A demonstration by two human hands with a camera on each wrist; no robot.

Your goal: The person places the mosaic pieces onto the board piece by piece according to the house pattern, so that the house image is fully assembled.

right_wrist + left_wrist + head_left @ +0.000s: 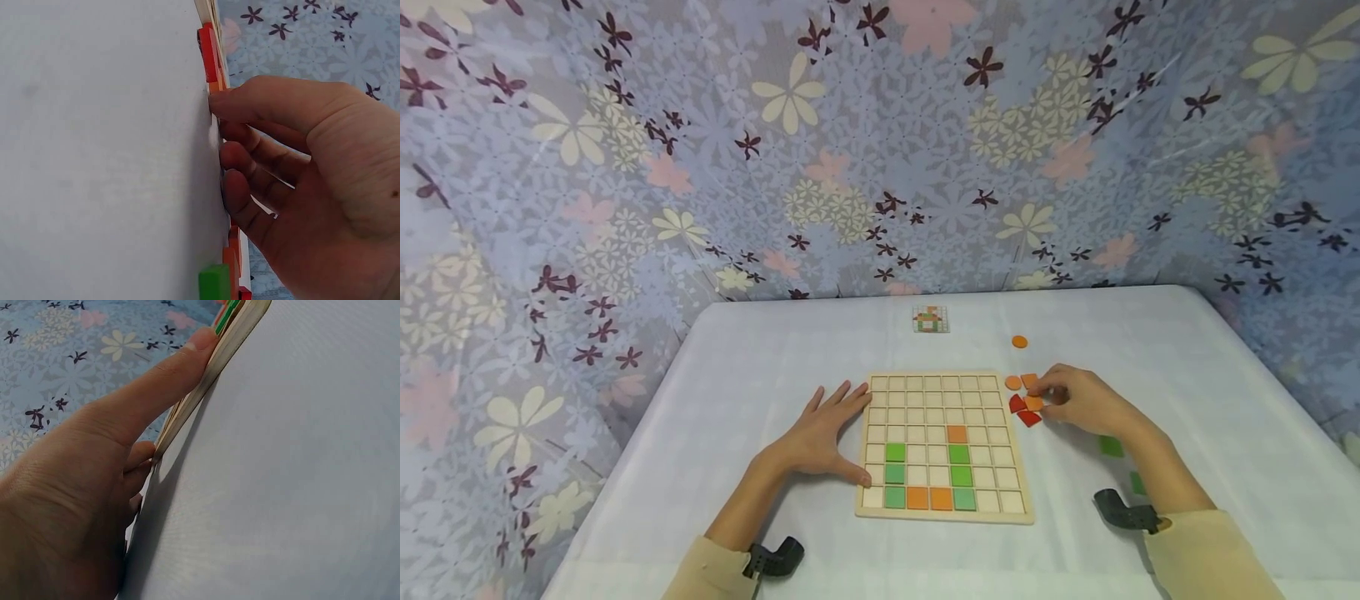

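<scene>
A wooden grid board [944, 517] lies flat with green and orange square tiles in several lower cells. My left hand [822, 435] rests along its left side, fingers spread, the thumb [203, 339] on the rim and fingertips near the upper corner. Right of the board, my right hand [1086, 402] has its thumb and index finger at the edges of an orange piece [1033, 403], pinching it low at the table. Its thumb meets orange in the right wrist view too. Close by lie red pieces [1028, 418], an orange disc [1013, 382] and an orange square [1029, 380].
A small pattern card [931, 319] lies behind the board. Another orange disc [1019, 342] sits at the back right. Green pieces [1111, 447] lie beside my right forearm. The white-covered table [775, 350] ends at a flowered cloth [880, 150].
</scene>
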